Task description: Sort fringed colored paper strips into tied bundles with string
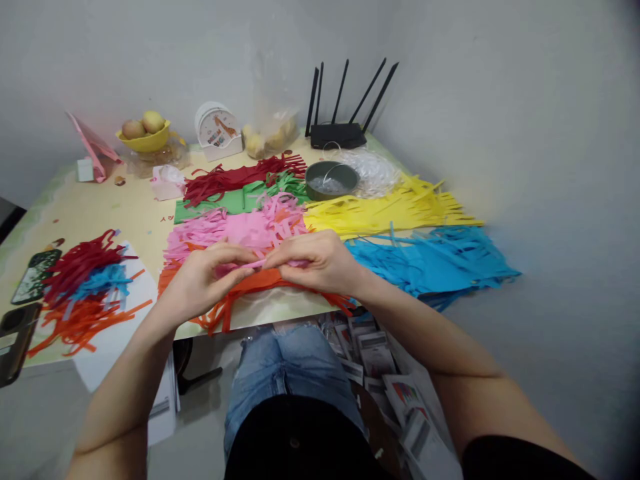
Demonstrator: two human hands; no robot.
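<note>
Both my left hand (213, 270) and my right hand (320, 260) pinch a narrow pink strip of paper (261, 264), their fingertips close together over the table's front part. The strip looks rolled or twisted; its ends are partly hidden by my fingers. Beneath and behind it lie pink fringed paper sheets (245, 228), with an orange fringed sheet (263, 281) nearest the table edge. Green fringed paper (220, 205) and dark red fringed paper (235, 179) lie farther back. To the right are yellow fringed paper (370, 215) and blue fringed paper (425, 260).
A dark round tin (332, 180) stands beside clear plastic loops (373, 172). Behind are a black router (338, 136), a giraffe-print holder (219, 131) and a yellow fruit bowl (145, 140). At left lie fringed tassels (95, 283) and two phones (36, 277). Packets (377, 357) lie below the table.
</note>
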